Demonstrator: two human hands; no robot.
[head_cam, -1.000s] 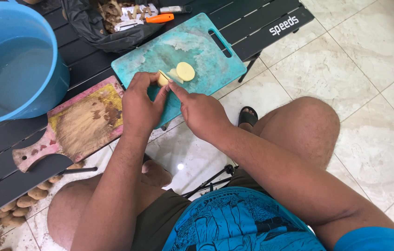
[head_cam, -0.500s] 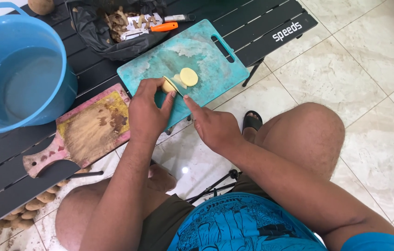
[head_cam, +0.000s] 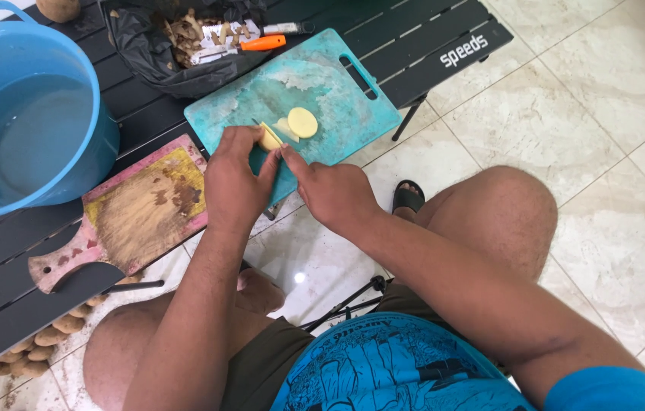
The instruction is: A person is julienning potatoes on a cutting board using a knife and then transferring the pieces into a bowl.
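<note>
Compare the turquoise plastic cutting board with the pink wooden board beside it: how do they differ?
The turquoise plastic cutting board has a slot handle cut near one end; the pink wooden board has a narrow handle with a round hole. The turquoise one carries pale potato slices under the left hand and right hand; the pink one bears only brown stains. Both lie flat on the black slatted table.

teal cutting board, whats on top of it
On the teal cutting board lie pale round slices. The left hand holds another pale piece; the right hand covers the board's near edge.
</note>
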